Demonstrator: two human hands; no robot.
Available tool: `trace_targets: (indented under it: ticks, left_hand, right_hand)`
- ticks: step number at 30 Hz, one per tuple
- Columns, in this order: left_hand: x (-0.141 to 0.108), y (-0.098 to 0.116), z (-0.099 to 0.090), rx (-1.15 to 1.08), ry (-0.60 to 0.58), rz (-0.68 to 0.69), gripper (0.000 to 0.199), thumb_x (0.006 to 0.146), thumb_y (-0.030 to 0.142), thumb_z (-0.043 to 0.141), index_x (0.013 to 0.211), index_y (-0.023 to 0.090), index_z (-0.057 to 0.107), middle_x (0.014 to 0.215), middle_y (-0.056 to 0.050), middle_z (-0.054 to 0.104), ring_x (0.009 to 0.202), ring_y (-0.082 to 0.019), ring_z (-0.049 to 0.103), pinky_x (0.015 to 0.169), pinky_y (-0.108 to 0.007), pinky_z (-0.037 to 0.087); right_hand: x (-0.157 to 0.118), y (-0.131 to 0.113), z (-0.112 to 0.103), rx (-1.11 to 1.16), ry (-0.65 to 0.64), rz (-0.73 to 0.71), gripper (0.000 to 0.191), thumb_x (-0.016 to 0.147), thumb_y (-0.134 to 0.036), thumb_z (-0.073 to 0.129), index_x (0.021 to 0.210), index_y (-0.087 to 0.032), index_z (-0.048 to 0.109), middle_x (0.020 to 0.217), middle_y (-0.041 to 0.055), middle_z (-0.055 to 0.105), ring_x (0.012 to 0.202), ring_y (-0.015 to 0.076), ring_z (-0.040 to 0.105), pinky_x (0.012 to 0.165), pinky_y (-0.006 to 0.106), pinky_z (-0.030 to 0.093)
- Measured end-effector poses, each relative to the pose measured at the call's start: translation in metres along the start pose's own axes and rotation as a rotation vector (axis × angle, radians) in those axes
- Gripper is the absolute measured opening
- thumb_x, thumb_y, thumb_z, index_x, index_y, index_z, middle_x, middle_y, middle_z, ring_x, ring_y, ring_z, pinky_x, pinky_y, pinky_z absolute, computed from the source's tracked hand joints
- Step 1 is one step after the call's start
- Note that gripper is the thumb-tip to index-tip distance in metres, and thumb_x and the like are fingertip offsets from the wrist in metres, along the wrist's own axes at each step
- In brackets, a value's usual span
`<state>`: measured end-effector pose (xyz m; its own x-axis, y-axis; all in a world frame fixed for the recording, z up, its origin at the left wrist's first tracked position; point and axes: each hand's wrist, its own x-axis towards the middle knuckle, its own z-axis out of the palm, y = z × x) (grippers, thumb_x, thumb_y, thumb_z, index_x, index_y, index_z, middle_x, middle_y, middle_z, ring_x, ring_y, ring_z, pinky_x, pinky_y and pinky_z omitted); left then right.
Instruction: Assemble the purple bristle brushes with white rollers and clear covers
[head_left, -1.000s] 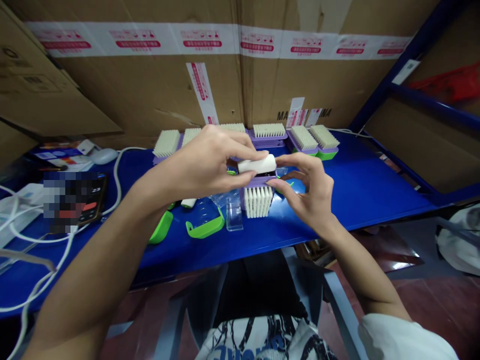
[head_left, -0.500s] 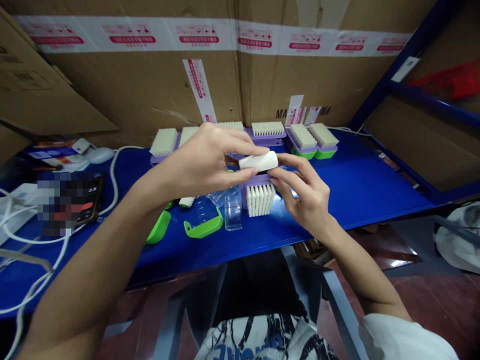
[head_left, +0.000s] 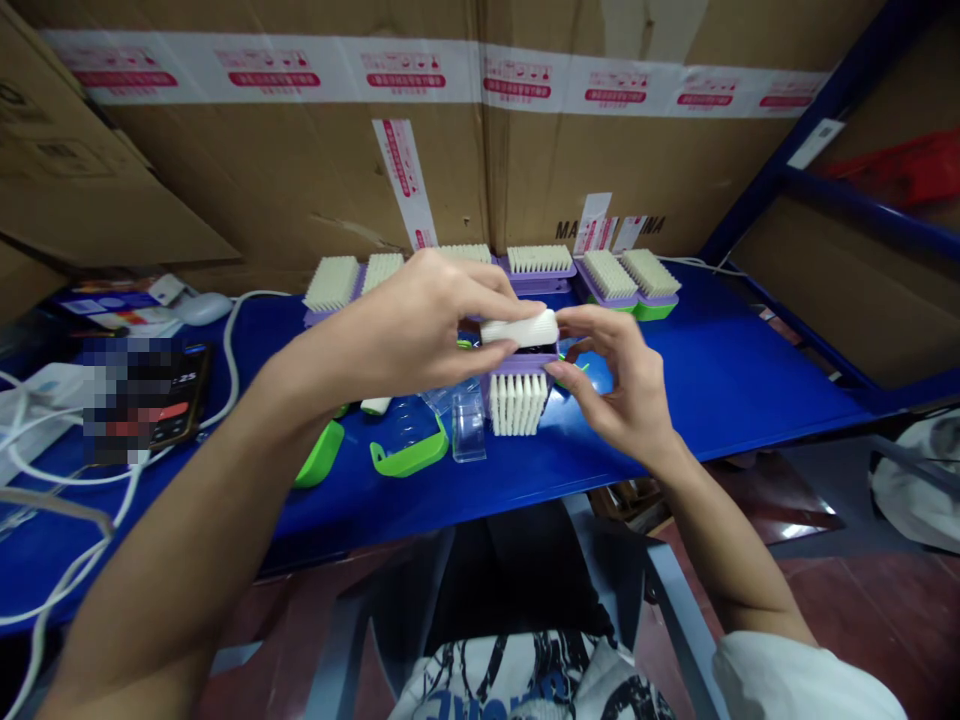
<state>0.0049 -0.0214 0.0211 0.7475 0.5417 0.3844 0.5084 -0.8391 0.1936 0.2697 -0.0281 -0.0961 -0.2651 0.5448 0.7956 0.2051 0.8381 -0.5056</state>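
Between the thumb and fingers of my left hand point(head_left: 442, 315) is a white ribbed roller-like piece point(head_left: 525, 328), held lengthwise over a purple scrub brush point(head_left: 517, 400). The brush lies on its side, its pale bristles facing me, and a dark opening shows in its purple body under the white piece. My right hand point(head_left: 619, 380) grips the brush body's right end, thumb on the purple edge and index finger at the white piece's end; its other fingertips are partly hidden. Left of the brush are a clear plastic part point(head_left: 469, 425) and a green curved part point(head_left: 411, 458).
More purple brushes stand along the back by the cardboard point(head_left: 270, 180), including a bristle block point(head_left: 334, 284) at left and green-based ones point(head_left: 651, 285) at right. Another green part point(head_left: 321, 455), a phone point(head_left: 176, 395) and white cables point(head_left: 232, 350) lie on the left of the blue table point(head_left: 720, 370).
The white piece has come down closer to the brush body. My right thumb has shifted onto the purple edge, and the right fingers have moved off the white piece's underside.
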Motion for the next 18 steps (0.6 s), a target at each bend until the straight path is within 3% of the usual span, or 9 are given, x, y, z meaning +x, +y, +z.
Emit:
trace_targets:
  ticks: [3, 6, 9, 12, 18]
  left_hand:
    - [-0.001, -0.001, -0.003, 0.041, -0.007, 0.066, 0.035, 0.11, 0.028, 0.061, 0.133, 0.027, 0.088, 0.111, -0.009, 0.085, 0.09, -0.022, 0.075, 0.079, -0.035, 0.054]
    - [0.0, 0.002, -0.001, 0.008, 0.006, 0.073, 0.033, 0.109, 0.025, 0.063, 0.129, 0.026, 0.089, 0.113, -0.009, 0.086, 0.091, -0.022, 0.077, 0.08, -0.035, 0.056]
    - [0.002, 0.008, 0.007, -0.036, 0.082, 0.004, 0.024, 0.109, 0.033, 0.071, 0.121, 0.03, 0.091, 0.109, -0.006, 0.088, 0.094, -0.024, 0.081, 0.085, -0.035, 0.06]
    - [0.003, 0.007, 0.017, -0.059, 0.145, -0.011, 0.021, 0.109, 0.035, 0.074, 0.122, 0.03, 0.091, 0.11, -0.006, 0.088, 0.097, -0.025, 0.083, 0.088, -0.036, 0.062]
    - [0.003, 0.0, 0.021, -0.038, 0.132, 0.02, 0.024, 0.112, 0.031, 0.07, 0.125, 0.029, 0.09, 0.106, -0.007, 0.086, 0.088, -0.02, 0.078, 0.081, -0.032, 0.06]
  right_hand:
    - [0.005, -0.001, -0.003, 0.032, -0.026, 0.092, 0.038, 0.103, -0.041, 0.09, 0.133, -0.026, 0.073, 0.124, 0.0055, 0.083, 0.1, 0.0213, 0.082, 0.091, 0.04, 0.073]
    - [0.012, 0.0, -0.003, 0.204, -0.014, 0.215, 0.044, 0.091, -0.048, 0.101, 0.118, -0.023, 0.075, 0.115, 0.004, 0.082, 0.089, 0.0171, 0.077, 0.082, 0.034, 0.071]
    - [0.02, 0.002, -0.002, 0.361, -0.034, 0.307, 0.049, 0.08, -0.047, 0.108, 0.106, -0.023, 0.074, 0.11, 0.0028, 0.079, 0.086, 0.0145, 0.071, 0.076, 0.03, 0.066]
    - [0.026, 0.006, -0.001, 0.449, -0.048, 0.348, 0.051, 0.072, -0.042, 0.112, 0.099, -0.023, 0.073, 0.104, 0.0005, 0.074, 0.083, 0.0123, 0.066, 0.069, 0.025, 0.059]
    - [0.026, 0.009, 0.004, 0.44, -0.022, 0.409, 0.053, 0.068, -0.045, 0.111, 0.095, -0.023, 0.072, 0.102, 0.0002, 0.072, 0.085, 0.0131, 0.063, 0.062, 0.023, 0.051]
